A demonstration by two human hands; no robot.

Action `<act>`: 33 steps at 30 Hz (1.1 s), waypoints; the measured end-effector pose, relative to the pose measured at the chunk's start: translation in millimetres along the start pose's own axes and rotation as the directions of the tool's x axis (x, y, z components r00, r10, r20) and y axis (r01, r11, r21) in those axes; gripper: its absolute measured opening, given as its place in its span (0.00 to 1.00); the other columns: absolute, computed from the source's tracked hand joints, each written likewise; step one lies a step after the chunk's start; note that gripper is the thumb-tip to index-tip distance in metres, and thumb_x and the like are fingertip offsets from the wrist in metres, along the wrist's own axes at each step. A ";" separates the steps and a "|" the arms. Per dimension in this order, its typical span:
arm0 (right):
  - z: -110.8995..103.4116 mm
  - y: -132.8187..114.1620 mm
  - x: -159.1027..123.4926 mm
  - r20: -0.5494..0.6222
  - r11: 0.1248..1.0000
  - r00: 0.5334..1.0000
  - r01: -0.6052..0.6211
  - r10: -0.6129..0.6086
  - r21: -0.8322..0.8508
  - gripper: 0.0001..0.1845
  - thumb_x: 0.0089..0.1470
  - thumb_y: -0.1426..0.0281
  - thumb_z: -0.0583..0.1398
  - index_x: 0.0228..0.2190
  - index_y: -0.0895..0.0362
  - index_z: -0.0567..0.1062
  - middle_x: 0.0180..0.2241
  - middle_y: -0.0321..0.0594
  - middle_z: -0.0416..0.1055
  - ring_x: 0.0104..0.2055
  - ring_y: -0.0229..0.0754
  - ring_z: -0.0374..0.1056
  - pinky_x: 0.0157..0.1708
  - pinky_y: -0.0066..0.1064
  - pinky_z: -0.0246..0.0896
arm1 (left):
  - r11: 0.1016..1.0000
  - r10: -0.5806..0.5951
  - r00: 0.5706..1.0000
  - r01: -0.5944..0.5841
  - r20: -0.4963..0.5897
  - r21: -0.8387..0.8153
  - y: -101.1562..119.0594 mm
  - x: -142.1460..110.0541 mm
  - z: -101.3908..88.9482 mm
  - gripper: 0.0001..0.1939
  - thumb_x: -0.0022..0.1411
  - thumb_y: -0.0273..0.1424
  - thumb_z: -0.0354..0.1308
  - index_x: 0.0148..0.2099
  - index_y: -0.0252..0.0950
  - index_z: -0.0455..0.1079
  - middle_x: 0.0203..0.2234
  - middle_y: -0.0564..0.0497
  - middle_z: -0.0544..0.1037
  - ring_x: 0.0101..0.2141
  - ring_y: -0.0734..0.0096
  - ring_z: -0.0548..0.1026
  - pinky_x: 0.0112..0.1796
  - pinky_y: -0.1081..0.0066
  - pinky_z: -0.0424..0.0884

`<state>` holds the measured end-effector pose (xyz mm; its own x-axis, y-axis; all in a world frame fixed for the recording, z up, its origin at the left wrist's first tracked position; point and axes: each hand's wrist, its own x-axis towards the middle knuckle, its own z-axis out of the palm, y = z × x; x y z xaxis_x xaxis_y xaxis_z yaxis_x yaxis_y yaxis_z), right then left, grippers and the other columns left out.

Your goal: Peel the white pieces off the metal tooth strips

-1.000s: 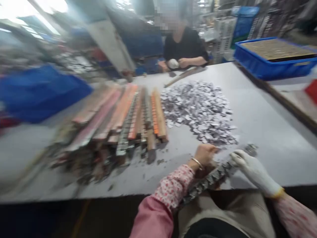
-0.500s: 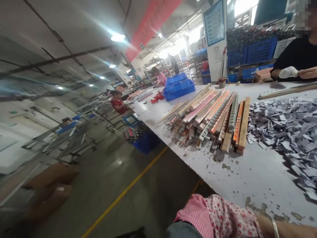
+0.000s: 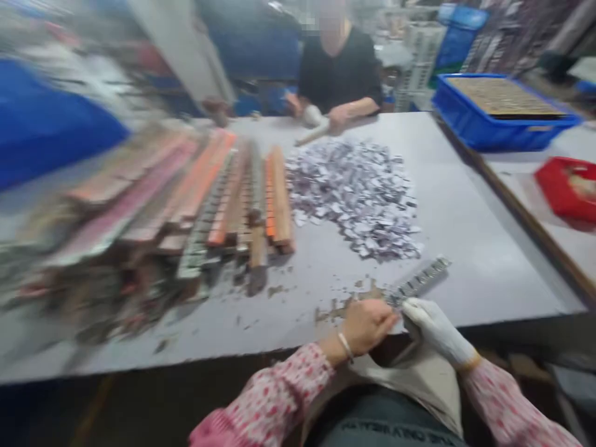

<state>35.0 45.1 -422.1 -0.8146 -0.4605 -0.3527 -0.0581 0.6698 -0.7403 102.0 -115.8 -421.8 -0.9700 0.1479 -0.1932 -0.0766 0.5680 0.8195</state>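
Both hands, bare left hand point(image 3: 367, 323) and gloved right hand point(image 3: 431, 324), close their fingers on the strip point(image 3: 419, 282), steadying it on the table point(image 3: 465, 211) edge.

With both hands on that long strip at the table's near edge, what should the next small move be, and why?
Probably pick the next small piece off the strip with the bare left hand while the gloved right hand steadies it. The strip lies across the near edge, both hands meet at its near end, and loose pieces are piled just beyond.
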 end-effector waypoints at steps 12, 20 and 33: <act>-39.7 -48.8 9.2 0.037 0.625 0.999 0.042 -0.021 -0.779 0.27 0.66 0.53 0.42 0.29 0.55 0.71 0.27 0.37 0.69 0.29 0.40 0.65 0.26 0.33 0.39 | 0.988 -0.136 0.944 0.106 0.302 0.113 14.1 -27.8 -60.7 0.33 0.57 0.33 0.49 0.65 0.46 0.45 0.64 0.56 0.53 0.65 0.70 0.51 0.73 0.54 0.55; -45.7 -104.2 21.6 0.265 0.483 0.921 0.101 0.285 -0.870 0.22 0.63 0.64 0.47 0.38 0.60 0.78 0.37 0.52 0.73 0.42 0.57 0.71 0.38 0.44 0.62 | 0.989 -0.131 0.942 0.102 0.308 0.109 22.9 -31.4 -55.1 0.35 0.56 0.33 0.52 0.65 0.46 0.46 0.64 0.55 0.53 0.65 0.67 0.52 0.72 0.53 0.57; -43.4 -70.7 19.2 0.215 0.626 0.961 0.059 0.177 -0.778 0.28 0.67 0.54 0.41 0.34 0.56 0.74 0.33 0.42 0.73 0.38 0.48 0.70 0.33 0.35 0.57 | 0.949 -0.283 0.936 0.305 -0.209 0.081 -42.7 110.1 -100.6 0.15 0.58 0.36 0.49 0.44 0.35 0.68 0.45 0.46 0.71 0.41 0.78 0.68 0.45 0.74 0.64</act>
<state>-1.6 14.1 -351.7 -0.6688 -0.4491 -0.5924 -0.5333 0.8450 -0.0386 -24.7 -205.2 -423.8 -0.9345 -0.1913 -0.3001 -0.3498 0.6495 0.6751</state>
